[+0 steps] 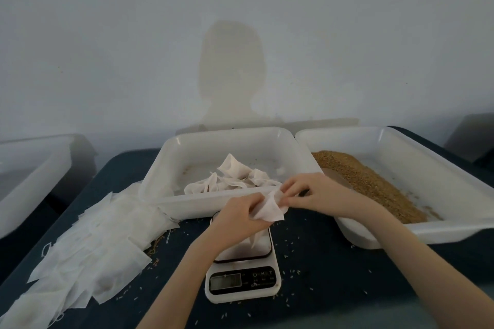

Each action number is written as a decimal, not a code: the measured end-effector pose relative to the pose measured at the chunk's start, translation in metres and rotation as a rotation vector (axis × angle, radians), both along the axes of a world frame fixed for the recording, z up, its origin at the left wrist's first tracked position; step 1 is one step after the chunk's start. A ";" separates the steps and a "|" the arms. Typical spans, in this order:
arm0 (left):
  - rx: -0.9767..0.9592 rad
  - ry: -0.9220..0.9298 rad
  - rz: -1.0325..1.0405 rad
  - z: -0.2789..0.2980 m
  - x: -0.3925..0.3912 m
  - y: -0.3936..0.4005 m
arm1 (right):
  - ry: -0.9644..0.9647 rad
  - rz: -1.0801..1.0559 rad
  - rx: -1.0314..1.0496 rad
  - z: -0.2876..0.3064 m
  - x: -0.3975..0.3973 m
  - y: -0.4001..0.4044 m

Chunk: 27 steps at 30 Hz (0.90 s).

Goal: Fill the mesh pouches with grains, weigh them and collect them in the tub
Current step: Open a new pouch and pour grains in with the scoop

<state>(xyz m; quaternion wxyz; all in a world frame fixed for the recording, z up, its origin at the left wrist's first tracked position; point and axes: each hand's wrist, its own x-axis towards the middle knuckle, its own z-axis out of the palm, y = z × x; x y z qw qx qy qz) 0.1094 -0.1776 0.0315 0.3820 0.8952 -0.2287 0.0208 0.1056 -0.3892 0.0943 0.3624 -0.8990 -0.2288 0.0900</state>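
Both my hands hold one white mesh pouch (270, 208) above the white kitchen scale (242, 267). My left hand (238, 215) grips its lower left part. Fingers of my right hand (307, 189) pinch its top right corner. Behind the hands stands a white tub (171, 157) with several filled pouches (232, 176) lying in it. To the right, a second white tub (427, 176) holds a heap of brown grains (374, 181). A pile of flat empty pouches (88, 248) lies on the dark table at the left.
A third white tub (32, 168) stands at the far left, partly out of view. Loose grains (291, 272) are scattered on the dark blue table (334, 288) around the scale. A pale wall rises right behind the tubs.
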 end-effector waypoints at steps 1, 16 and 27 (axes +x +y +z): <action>0.011 -0.014 0.004 0.001 0.003 -0.002 | -0.044 -0.059 0.040 0.002 0.002 -0.011; 0.063 -0.042 -0.069 0.002 0.021 -0.055 | 0.009 -0.523 -0.635 -0.054 0.032 -0.131; 0.051 -0.045 -0.104 0.006 0.021 -0.057 | -0.098 -0.756 -0.711 -0.029 0.055 -0.124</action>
